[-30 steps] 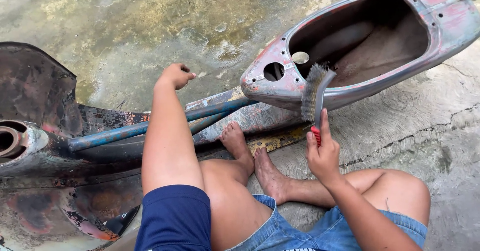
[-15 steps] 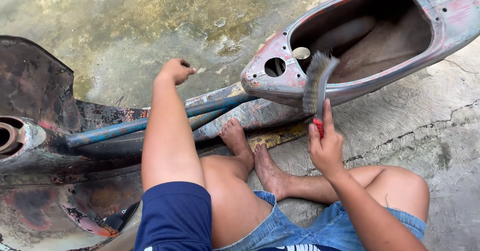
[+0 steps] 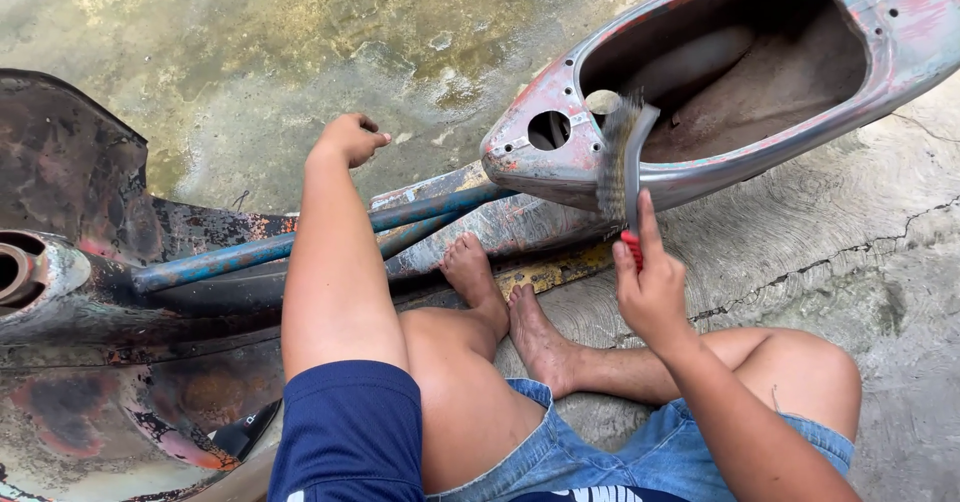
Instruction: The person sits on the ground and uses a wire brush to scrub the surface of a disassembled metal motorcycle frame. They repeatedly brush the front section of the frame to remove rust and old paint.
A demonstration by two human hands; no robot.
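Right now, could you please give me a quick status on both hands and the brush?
Right hand grips wire brush, bristles at the scooter shell rim. Left hand fisted beyond the blue tube, holding nothing visible. Bare feet beside frame.

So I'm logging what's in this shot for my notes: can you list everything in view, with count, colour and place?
scooter body shell: one, faded red and bare grey metal, open hollow, upper right on the ground
scooter frame: one, rusty dark metal, left side
frame tubes: two, blue, running from the frame toward the shell
wire brush: one, grey bristles and red handle, against the shell's rim
concrete ground: grey, wet and stained, cracked at right
bare feet: two, beside the tubes
left hand: loosely fisted above the tubes, holding nothing visible
right hand: gripping the brush handle
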